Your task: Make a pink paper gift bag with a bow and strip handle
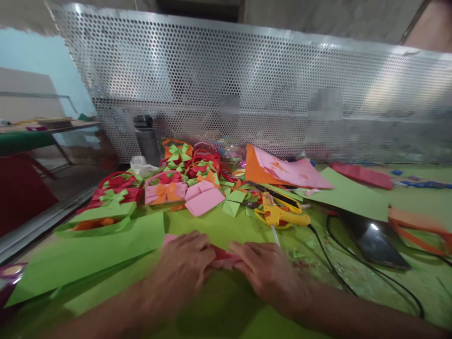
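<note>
Between my two hands, low over the green work surface, is a folded piece of pink paper [226,260], darker pink along its upper side. My left hand [187,256] has its fingers closed on the paper's left part, and a pink corner shows above the knuckles. On the right part my right hand [263,268] presses with curled fingers and thumb. Most of the paper is hidden under both hands. Just beyond them lie a pink folded paper piece [204,197] and a green paper bow [233,201]. A yellow glue gun [282,215] rests right of centre.
Small paper bags with bows [165,192] crowd the back left by a grey bottle [147,143]. Green sheets [95,249] lie left. Scissors [282,200], a black phone [376,240] and a cable [328,254] lie right. A perforated metal panel [197,70] stands behind.
</note>
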Tool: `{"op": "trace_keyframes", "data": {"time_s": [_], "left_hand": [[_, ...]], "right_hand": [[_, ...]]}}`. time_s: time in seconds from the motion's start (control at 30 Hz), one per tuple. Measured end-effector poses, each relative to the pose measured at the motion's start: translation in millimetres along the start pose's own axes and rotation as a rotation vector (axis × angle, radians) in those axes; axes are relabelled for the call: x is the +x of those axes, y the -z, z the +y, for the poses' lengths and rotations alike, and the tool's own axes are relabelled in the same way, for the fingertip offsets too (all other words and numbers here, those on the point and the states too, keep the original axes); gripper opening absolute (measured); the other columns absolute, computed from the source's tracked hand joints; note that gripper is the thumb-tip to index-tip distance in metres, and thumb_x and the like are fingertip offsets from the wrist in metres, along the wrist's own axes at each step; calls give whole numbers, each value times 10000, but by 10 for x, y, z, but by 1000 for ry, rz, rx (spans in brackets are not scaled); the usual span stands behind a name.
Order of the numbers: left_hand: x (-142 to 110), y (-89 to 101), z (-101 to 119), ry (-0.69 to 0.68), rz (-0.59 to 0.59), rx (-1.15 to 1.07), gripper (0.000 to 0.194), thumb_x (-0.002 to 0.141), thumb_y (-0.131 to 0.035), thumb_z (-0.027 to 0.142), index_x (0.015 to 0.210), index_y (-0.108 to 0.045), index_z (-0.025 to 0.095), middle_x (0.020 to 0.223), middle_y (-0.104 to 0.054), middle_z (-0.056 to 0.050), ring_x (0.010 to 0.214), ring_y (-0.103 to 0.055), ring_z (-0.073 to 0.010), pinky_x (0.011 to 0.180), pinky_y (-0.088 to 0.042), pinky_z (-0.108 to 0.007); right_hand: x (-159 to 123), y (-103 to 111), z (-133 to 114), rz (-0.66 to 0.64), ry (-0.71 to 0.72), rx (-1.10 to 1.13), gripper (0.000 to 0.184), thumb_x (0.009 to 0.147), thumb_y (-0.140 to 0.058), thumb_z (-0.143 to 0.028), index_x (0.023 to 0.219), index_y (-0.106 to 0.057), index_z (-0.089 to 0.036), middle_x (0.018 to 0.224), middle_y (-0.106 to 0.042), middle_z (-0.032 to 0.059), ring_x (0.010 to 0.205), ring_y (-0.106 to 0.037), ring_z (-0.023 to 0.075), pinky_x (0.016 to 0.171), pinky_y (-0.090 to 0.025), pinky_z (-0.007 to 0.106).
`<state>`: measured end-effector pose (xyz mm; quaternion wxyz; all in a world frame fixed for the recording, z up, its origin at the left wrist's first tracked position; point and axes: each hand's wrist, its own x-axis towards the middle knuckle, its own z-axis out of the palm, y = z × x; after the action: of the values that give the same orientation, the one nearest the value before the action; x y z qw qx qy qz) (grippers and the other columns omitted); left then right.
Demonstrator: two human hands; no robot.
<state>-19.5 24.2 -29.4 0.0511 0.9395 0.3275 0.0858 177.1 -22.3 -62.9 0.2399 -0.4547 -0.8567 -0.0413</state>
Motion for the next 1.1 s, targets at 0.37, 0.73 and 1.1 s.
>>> {"op": "trace_keyframes", "data": {"time_s": [0.37,0.73,1.1], "left_hand": [[123,128,-234,169,-118,-194,268,804,-441,286,596,-558,164,574,-558,-15,542,-486,-150,504,-256,-256],[268,120,-335,115,-299,-414,191,726,-450,287,576,-447,169,540,-383,37,474,-324,-94,450,-181,-236],[453,4,-123,16,-273,-348,181,700,-480,284,568,-479,160,554,-459,28,493,-387,-95,458,-219,-231]], "right_hand": [[167,368,142,151,-151,170,308,884,-426,-273,1141,-517,-128,873,-654,83,771,-599,174,676,-463,302],[334,895,1158,114,-605,-118,241,874,-482,-284,1031,-577,-129,898,-636,73,858,-596,189,782,-458,354],[369,430,1494,-154,-603,-225,297,868,-514,-314,1126,-527,-168,1137,-545,70,947,-564,201,783,-484,393]]}}
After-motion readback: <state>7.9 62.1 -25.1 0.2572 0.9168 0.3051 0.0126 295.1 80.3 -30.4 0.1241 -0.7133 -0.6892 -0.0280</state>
